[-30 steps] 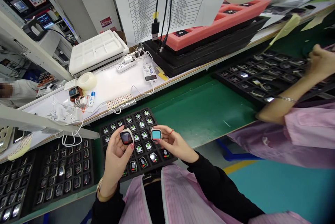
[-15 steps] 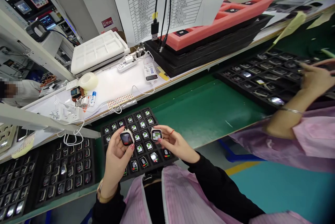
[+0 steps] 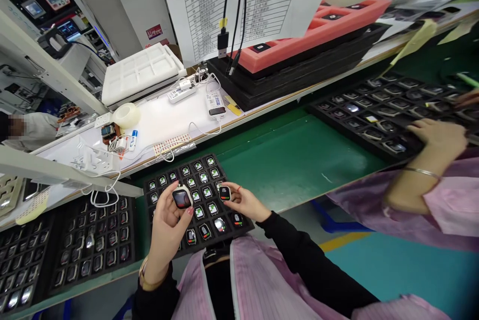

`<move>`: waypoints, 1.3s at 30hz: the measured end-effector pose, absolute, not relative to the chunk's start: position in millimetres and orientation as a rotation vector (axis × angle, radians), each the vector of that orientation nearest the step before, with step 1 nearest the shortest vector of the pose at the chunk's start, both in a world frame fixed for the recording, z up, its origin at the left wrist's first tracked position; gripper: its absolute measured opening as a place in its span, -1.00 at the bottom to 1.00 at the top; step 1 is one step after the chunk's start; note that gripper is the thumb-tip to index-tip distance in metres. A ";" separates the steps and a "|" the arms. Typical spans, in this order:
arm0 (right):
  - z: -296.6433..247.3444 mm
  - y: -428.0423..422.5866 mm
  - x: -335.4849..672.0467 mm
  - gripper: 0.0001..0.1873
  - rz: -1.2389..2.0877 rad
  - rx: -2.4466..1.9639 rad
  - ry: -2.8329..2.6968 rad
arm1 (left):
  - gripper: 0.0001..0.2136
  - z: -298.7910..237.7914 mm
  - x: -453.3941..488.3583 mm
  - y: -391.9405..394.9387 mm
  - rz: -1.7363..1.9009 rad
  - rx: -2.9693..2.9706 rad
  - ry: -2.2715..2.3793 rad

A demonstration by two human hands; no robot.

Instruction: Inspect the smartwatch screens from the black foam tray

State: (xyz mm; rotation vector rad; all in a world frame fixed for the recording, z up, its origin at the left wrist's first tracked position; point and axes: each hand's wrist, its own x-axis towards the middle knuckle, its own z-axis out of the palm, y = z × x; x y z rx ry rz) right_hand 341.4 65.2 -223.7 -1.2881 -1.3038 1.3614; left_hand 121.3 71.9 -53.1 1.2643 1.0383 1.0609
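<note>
My left hand (image 3: 167, 223) grips a smartwatch body (image 3: 182, 197) with a light case and a dark screen, thumb along its lower edge. In my right hand (image 3: 247, 203) is a second smartwatch body (image 3: 225, 193), pinched at its right side; its dark screen shows small text and a red-green strip. Both are held over a black foam tray (image 3: 245, 226) with rows of slots. Most slots there hold a watch body with a lit screen showing white and green, and the nearest ones show red and green marks. My hands hide part of the tray.
More black trays of watches (image 3: 92, 242) lie to the left. A co-worker's hand (image 3: 441, 138) is over another watch tray (image 3: 359, 115) at the right. A shelf behind carries a white foam tray (image 3: 140, 73), cables and red foam (image 3: 284, 53). A printed sheet (image 3: 239, 6) hangs ahead.
The watch screen in my right hand has gone from white and green to dark with text, and my right thumb has moved off it. The co-worker's hand has moved lower.
</note>
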 end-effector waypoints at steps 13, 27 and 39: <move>-259.9 70.1 328.9 -0.61 0.846 -1.754 -1.801 | -0.47 -50.3 114.9 73.3 1.070 1.289 1.082; -35.2 75.4 294.3 -0.73 0.536 -0.813 -1.785 | -0.37 -38.9 118.4 73.7 1.106 1.240 1.116; -43.9 75.9 283.6 -0.92 0.199 -0.877 -1.821 | -0.34 -38.7 114.1 72.1 1.088 1.201 1.133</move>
